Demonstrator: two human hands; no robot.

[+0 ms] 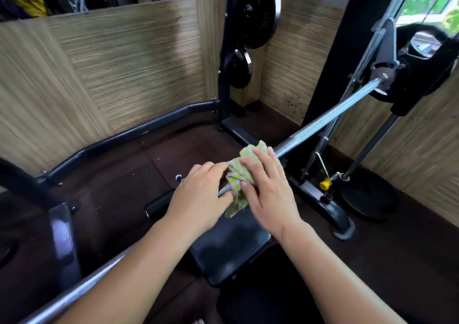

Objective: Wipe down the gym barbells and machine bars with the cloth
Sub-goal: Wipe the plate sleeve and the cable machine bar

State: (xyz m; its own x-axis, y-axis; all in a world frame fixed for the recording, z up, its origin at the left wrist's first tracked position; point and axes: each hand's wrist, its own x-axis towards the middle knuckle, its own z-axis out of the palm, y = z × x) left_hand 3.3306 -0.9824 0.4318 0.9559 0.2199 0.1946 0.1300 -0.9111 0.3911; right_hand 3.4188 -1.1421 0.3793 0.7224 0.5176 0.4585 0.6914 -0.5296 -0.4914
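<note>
one yellow-and-white striped cloth [244, 172] is wrapped round the steel barbell [323, 122] near the middle of its length, above the far edge of the black bench pad [228, 246]. the right hand [268, 187] clasps the cloth, fingers over it and thumb beneath. the left hand [201, 199], touching the cloth, curls its fingers over the barbell. two black plates hang on the upright [227, 50], an upper plate [255, 10] and a lower plate [239, 68]; a third plate [370, 197] lies on the floor [149, 164] by the right wall. raised marks on the upper plate are too blurred to read.
</note>
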